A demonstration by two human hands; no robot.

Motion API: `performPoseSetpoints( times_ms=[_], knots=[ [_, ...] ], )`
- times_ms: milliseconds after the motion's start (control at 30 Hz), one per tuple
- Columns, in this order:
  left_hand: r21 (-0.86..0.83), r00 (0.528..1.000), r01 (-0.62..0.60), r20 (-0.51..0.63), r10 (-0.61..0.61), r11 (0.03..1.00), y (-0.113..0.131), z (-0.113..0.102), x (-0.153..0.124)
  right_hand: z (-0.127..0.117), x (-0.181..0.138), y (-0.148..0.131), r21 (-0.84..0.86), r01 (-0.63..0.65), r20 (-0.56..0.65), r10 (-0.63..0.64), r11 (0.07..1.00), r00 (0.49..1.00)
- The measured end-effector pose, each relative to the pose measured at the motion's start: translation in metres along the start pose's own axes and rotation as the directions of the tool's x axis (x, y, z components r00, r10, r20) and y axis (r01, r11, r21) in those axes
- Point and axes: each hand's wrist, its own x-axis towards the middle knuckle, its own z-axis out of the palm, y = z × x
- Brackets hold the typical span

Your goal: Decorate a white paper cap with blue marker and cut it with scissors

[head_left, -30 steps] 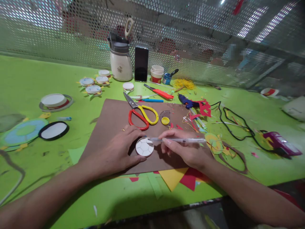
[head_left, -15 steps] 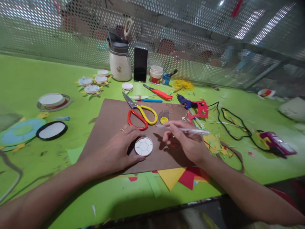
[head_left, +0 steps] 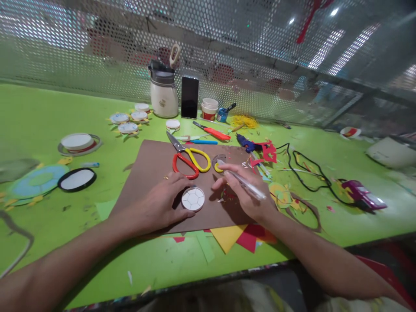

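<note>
A small round white disc (head_left: 193,199) with a hexagon pattern drawn on it sits on the brown board (head_left: 143,173). My left hand (head_left: 164,197) is curved around its left side, thumb and fingers closed on its edge. To the right, my right hand (head_left: 245,190) grips a clear-barrelled pen (head_left: 245,183), its tip pointing away from me and to the left, apart from the disc. Beyond the pen's tip lie a clear protractor (head_left: 217,158) and a small yellow round piece (head_left: 218,167), partly covered. Scissors (head_left: 191,160) with one red and one yellow handle rest beyond my left hand.
Behind the board lie a red utility knife (head_left: 216,133), a blue pen (head_left: 203,142) and a blue glue gun (head_left: 245,143). A white jug (head_left: 164,99) and a phone (head_left: 190,97) stand farther back. Paper turtles (head_left: 128,128) and a black ring (head_left: 77,179) are left; a black cord (head_left: 307,169) runs right.
The pen has swung in my right hand; its tip now points farther away from me and its back end comes nearer. My left hand stays at the disc. The view has shifted slightly.
</note>
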Motion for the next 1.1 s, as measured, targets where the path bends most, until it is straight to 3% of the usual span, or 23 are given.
performPoseSetpoints(
  times_ms=[400,1100],
  knots=[
    [0.027,1.000,-0.014,0.008,0.014,1.000,0.0010,-0.0016,0.0032,0.0060,-0.0037,0.0051,0.020,0.105,0.143,-0.107,0.994,0.984],
    [0.031,1.000,-0.002,0.026,0.001,1.000,0.0019,-0.0041,0.0045,0.0073,-0.0019,0.0016,-0.011,0.086,0.148,-0.083,0.996,0.986]
  ],
)
